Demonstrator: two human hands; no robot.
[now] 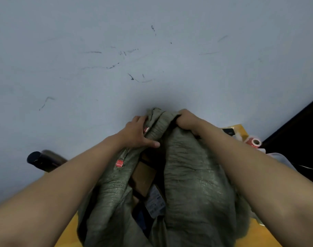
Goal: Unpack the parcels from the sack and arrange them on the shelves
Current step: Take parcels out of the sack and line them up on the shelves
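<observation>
A grey-green woven sack (193, 179) stands in front of me against a scuffed pale wall, with red stickers on its left side. My left hand (138, 132) grips the sack's bunched top edge on the left, thumb lying across the fabric. My right hand (186, 120) holds a fistful of the top edge on the right. The mouth gapes between my forearms. Inside it I see a brown cardboard parcel (143, 177) and, below it, a parcel with a white printed label (154, 202). No shelves are in view.
The sack rests on a yellow surface (68, 232). A roll of red-and-white tape (254, 142) and a dark flat item (228, 131) lie at the right. A dark cylinder (38, 158) pokes out at the left. A dark panel (298, 136) fills the right edge.
</observation>
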